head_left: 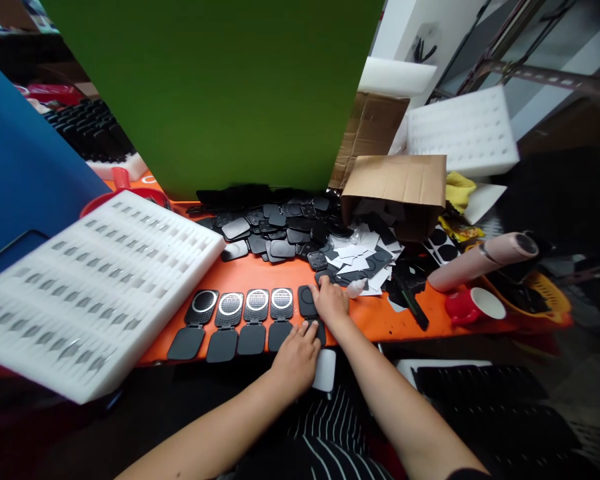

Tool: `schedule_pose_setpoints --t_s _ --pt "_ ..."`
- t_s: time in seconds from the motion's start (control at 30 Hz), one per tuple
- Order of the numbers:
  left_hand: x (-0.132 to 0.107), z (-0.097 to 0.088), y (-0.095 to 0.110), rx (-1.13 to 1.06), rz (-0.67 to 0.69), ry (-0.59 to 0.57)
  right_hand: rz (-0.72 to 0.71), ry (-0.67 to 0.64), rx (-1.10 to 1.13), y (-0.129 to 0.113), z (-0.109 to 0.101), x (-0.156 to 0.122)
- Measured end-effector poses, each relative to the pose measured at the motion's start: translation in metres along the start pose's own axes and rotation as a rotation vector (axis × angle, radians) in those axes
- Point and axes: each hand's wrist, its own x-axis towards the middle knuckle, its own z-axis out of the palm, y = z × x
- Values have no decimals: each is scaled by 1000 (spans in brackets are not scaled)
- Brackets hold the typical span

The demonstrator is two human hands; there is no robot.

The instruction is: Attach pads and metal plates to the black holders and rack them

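Note:
Several opened black compact cases (pixel 242 320) lie in a row along the front edge of the orange table (pixel 375 313), some with round mirror-like inserts. My left hand (pixel 297 357) rests on the lower half of the rightmost case (pixel 307 303), fingers curled over it, with a white piece (pixel 325 370) under the palm. My right hand (pixel 331 303) presses down on that same case's upper half, fingers bent. A heap of loose black case parts (pixel 275 230) and white paper squares (pixel 355 257) lies just beyond.
A white foam tray (pixel 90 287) with slots juts over the left. A green board (pixel 220 93) stands behind. A tipped cardboard box (pixel 400 190), pink roll (pixel 485 260), red cup (pixel 473 307) and yellow basket (pixel 540 293) crowd the right.

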Motion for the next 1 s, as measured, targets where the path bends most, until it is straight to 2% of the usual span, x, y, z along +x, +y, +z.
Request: schedule_pose_setpoints --t_s 0.1,0.17,0.27,0.33,0.37,0.43,0.5,0.6,0.7,0.9,1.0 --pt "0 -4 1 -70 -13 -2 12 4 56 -3 -4 5" --pt "-4 -11 -3 -135 -12 -1 -1 49 154 1 -15 -2" --pt "-19 -27 -14 -373 -66 71 -92 245 420 14 -39 -36" --pt "-31 -36 -24 -650 -205 184 -199 379 555 18 -54 -69" --pt "-37 -40 -28 -814 -303 231 -278 386 594 16 -58 -85" --pt "-46 -44 -34 -1162 -508 277 -442 277 640 7 -63 -111" --pt "-50 -45 -33 -1463 -657 243 -484 166 647 -7 -61 -124" --pt "-54 -46 -27 -1695 -678 188 -443 105 652 -22 -57 -124" --pt "-56 -49 -24 -1706 -597 198 -463 67 644 -24 -58 -117" --pt "-59 -53 -21 -1328 -552 283 -477 17 496 -25 -60 -115" --pt "-59 -49 -22 -1291 -536 301 -426 5 491 -28 -58 -114"
